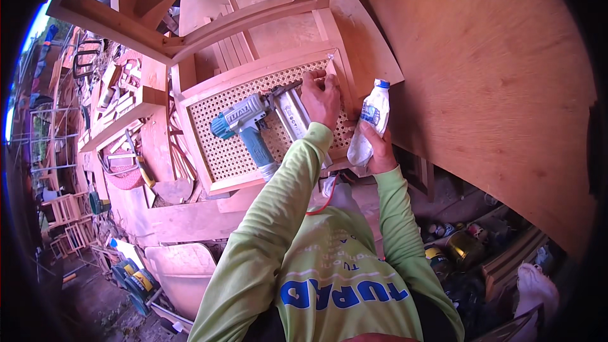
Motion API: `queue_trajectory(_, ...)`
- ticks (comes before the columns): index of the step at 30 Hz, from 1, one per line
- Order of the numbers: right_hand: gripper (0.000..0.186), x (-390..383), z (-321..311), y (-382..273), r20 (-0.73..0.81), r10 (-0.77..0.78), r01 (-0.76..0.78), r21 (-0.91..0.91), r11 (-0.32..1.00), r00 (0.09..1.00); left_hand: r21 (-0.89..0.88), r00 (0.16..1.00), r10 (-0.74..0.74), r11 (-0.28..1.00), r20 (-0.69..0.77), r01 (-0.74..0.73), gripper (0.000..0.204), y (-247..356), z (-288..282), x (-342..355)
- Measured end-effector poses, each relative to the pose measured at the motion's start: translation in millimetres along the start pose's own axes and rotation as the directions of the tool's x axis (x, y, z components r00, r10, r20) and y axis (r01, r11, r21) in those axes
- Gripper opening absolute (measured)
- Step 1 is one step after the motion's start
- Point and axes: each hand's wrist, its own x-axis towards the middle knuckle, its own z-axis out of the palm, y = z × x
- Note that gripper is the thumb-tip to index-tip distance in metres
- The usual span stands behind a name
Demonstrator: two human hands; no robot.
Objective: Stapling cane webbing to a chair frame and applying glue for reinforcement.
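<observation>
Left hand (322, 98) pressed fingers-down on the right part of the woven cane seat (237, 142) of the wooden chair (190, 31), nothing clasped in it, just beside the blue-and-silver nail gun (253, 123) lying across the cane. Right hand (379, 151) wrapped tight around the lower part of a white squeeze bottle (370, 123) with a blue cap, held upright at the seat frame's right edge, against the big plywood sheet (500, 82). Left of the chair, stacked wooden frames (69, 221) and offcuts.
</observation>
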Motion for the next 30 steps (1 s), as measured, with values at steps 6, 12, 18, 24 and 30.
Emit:
queue_trajectory(6, 0.038, -3.3, 7.0, -6.2, -0.006, -0.006, 0.006, -0.025, 1.0, 1.0, -0.059, 0.997, -0.072, 0.996, 0.022, 0.073, 0.02, 19.0, -3.0, -2.4)
queue_trajectory(12, 0.044, -3.4, 8.6, -6.9, 0.0, -0.029, 0.029, 0.006, 1.0, 1.0, -0.067, 0.998, -0.064, 0.996, 0.022, 0.066, 0.021, 18.3, 0.4, 0.1)
queue_trajectory(18, 0.048, -1.2, 11.7, -1.6, 0.049, -0.058, 0.056, 0.051, 0.997, 0.997, -0.054, 0.972, -0.081, 0.994, 0.221, 0.095, 0.021, 24.7, -28.6, 12.2)
queue_trajectory(24, 0.053, 5.1, 7.2, 5.2, 0.062, -0.101, 0.095, 0.095, 0.991, 0.993, 0.342, 0.827, 0.431, 0.764, 0.36, -0.547, 0.024, 70.3, -76.4, 24.1)
queue_trajectory(30, 0.049, 4.6, 4.5, 5.5, 0.059, -0.084, 0.077, 0.114, 0.99, 0.995, 0.423, 0.712, 0.477, 0.581, 0.515, -0.695, 0.031, 67.4, -84.7, 55.5)
